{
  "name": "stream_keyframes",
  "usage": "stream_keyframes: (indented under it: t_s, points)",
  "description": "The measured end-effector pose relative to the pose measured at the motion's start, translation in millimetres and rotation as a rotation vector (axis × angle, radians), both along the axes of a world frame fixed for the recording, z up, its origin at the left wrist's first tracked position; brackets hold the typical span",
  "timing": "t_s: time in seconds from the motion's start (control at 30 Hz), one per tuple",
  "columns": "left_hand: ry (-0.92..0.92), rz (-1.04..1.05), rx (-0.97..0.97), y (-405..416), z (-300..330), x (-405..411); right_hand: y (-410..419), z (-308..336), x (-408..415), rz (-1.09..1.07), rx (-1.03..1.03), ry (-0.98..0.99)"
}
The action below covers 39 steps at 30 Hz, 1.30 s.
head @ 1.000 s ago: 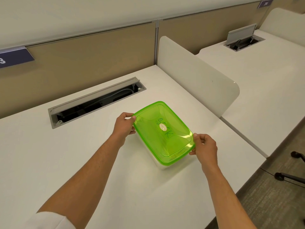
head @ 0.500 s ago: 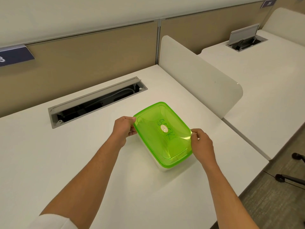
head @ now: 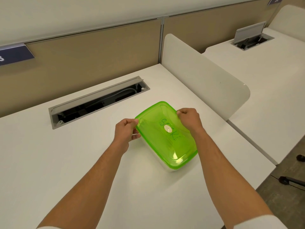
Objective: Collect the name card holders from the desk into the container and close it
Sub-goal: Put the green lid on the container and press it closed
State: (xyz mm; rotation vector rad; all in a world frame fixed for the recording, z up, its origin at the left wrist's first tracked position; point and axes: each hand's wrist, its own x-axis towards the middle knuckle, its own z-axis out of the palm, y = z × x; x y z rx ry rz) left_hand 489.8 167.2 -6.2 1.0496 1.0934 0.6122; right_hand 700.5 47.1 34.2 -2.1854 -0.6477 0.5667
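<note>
Head view: lid [head: 166,138] reads "SEKI".

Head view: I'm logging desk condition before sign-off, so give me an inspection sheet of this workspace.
Surface: white desk, bare around the container.
Job's things: green lid sits on the container; name card holders not visible.
Clutter: nothing seen.
Grips: left hand pinches the lid's left corner; right hand grips its far right edge.
Cables: a pale cable lies inside the open cable tray.
Surroundings: white divider, neighbouring desk, tan partition.
</note>
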Motion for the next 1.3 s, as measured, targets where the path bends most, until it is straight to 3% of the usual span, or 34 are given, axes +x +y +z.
stream_keyframes:
  t_s: [0.17, 0.4, 0.6, 0.8, 1.3]
  points:
    - [0.014, 0.013, 0.022, 0.7, 0.5, 2.1, 14.8, 0.5, 12.4, 0.044, 0.003, 0.152]
    - [0.008, -0.049, 0.025, 5.4, 3.2, 0.7, 31.9, 5.4, 13.2, 0.068, -0.05, 0.136]
    - [0.0, -0.064, 0.009, 10.7, 6.7, -0.1, 36.9, 6.7, 11.7, 0.047, -0.031, 0.426]
    - [-0.01, -0.033, 0.001, 7.2, 2.7, 1.0, 50.9, -0.6, 6.5, 0.03, 0.033, 0.312]
    - [-0.021, -0.013, -0.011, 6.4, 0.5, 3.0, 67.5, -2.0, 14.1, -0.024, 0.011, 0.358]
